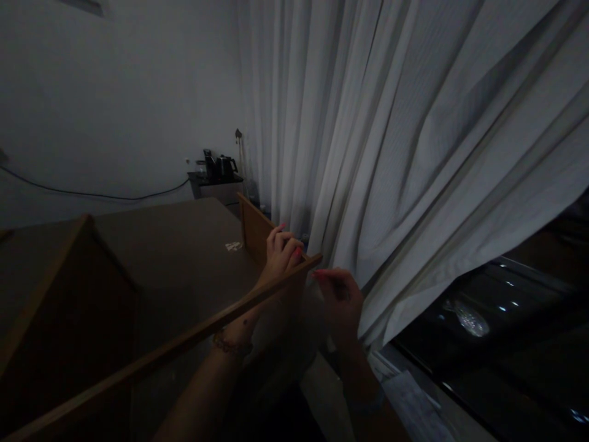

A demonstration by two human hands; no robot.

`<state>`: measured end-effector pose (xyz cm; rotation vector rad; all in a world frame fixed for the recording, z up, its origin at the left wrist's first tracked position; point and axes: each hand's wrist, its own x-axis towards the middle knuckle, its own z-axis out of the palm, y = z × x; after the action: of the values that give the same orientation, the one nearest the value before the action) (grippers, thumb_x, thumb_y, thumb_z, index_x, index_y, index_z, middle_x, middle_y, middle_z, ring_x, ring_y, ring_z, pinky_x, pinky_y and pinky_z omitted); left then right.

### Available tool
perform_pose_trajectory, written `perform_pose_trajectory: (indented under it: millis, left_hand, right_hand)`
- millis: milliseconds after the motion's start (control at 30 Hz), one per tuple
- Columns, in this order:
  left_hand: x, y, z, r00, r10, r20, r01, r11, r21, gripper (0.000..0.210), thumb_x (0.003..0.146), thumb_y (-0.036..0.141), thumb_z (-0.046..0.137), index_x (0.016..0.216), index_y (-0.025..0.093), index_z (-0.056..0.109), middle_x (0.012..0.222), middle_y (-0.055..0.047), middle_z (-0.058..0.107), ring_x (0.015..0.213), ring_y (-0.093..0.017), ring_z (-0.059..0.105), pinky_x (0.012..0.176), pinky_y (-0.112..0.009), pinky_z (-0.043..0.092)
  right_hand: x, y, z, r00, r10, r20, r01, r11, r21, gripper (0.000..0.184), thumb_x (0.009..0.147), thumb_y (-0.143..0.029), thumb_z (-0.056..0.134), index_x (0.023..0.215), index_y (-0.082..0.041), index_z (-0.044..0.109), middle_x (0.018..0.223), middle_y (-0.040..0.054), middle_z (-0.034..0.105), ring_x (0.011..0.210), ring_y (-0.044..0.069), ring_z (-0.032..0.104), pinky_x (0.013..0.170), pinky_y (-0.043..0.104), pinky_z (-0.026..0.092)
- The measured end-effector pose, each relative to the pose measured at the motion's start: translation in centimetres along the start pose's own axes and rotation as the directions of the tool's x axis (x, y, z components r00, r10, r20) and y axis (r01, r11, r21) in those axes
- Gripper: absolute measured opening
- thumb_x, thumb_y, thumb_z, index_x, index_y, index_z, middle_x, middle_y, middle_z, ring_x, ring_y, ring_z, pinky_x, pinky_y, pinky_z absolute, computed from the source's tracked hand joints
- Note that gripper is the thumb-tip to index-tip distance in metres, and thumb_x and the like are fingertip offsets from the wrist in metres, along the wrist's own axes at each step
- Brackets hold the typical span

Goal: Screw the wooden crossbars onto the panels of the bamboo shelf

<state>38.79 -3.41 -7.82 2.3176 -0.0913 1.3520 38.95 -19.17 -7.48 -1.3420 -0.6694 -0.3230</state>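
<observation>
My left hand (281,250) is closed over the top edge of an upright brown wooden panel (254,224), with its fingers curled over the far side. The left forearm reaches past a long wooden strip (184,341) that runs from the lower left to the panel's corner. My right hand (341,302) is just right of that corner, thumb and fingers brought together in a pinch. Anything between those fingertips is too small and dark to make out. Another wooden panel (69,319) of the same brown stands tilted at the left.
Under the wooden pieces is a brown tabletop (184,245) with small white scraps (234,246). A long white curtain (391,153) hangs close on the right. A black kettle (226,166) stands on a small cabinet (216,190) at the back. Papers (409,399) lie lower right beside dark glass.
</observation>
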Motion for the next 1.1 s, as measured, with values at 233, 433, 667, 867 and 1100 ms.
perform_pose_trajectory:
  millis: [233,433,667,867,1100]
  left_hand:
    - [0.1,0.1,-0.4,1.000,0.018,0.012,-0.017,1.000,-0.015,0.038,0.102,0.040,0.024,0.096,0.024,0.057,0.104,-0.007,0.051,0.131,-0.025,0.031,0.113,-0.050,0.032]
    - [0.1,-0.1,-0.6,0.999,0.035,0.008,-0.035,0.999,-0.004,0.042,0.102,0.044,0.020,0.096,0.024,0.056,0.104,-0.007,0.049,0.130,-0.025,0.030,0.112,-0.049,0.032]
    - [0.1,-0.2,-0.4,0.999,0.050,-0.013,-0.050,0.999,0.012,0.039,0.102,0.042,0.022,0.096,0.024,0.056,0.102,-0.006,0.049,0.129,-0.025,0.032,0.111,-0.049,0.032]
    - [0.1,-0.2,-0.3,0.998,0.057,-0.026,-0.057,0.998,-0.028,0.034,0.102,0.040,0.026,0.094,0.024,0.056,0.102,-0.007,0.049,0.130,-0.026,0.032,0.110,-0.050,0.035]
    - [-0.3,0.2,-0.6,0.998,0.055,-0.021,-0.057,0.996,-0.075,0.036,0.102,0.043,0.024,0.101,0.024,0.055,0.112,-0.007,0.051,0.139,-0.025,0.026,0.117,-0.052,0.025]
  right_hand:
    - [0.1,0.7,0.1,0.998,-0.052,0.021,0.053,0.997,-0.050,0.014,0.085,-0.036,0.068,0.083,-0.022,0.069,0.075,0.0000,0.066,0.069,0.013,0.057,0.060,0.024,0.044]
    - [0.5,0.9,0.4,0.997,-0.070,0.045,0.072,0.996,-0.046,0.011,0.086,-0.032,0.067,0.083,-0.022,0.068,0.075,-0.0011,0.062,0.068,0.012,0.054,0.059,0.025,0.041]
    - [1.2,0.9,0.7,0.996,-0.066,0.056,0.070,0.995,-0.067,0.015,0.083,-0.037,0.069,0.083,-0.022,0.066,0.073,-0.0028,0.058,0.063,0.011,0.047,0.057,0.024,0.038]
    - [1.7,0.7,0.8,0.994,-0.099,0.045,0.097,0.995,0.034,0.021,0.083,-0.035,0.070,0.072,-0.021,0.059,0.072,-0.0034,0.054,0.063,0.011,0.046,0.057,0.025,0.036]
    - [1.8,0.7,0.8,0.999,0.010,0.034,-0.010,1.000,0.020,0.034,0.077,-0.035,0.075,0.107,-0.029,0.060,0.086,-0.0041,0.048,0.081,0.013,0.049,0.078,0.027,0.041]
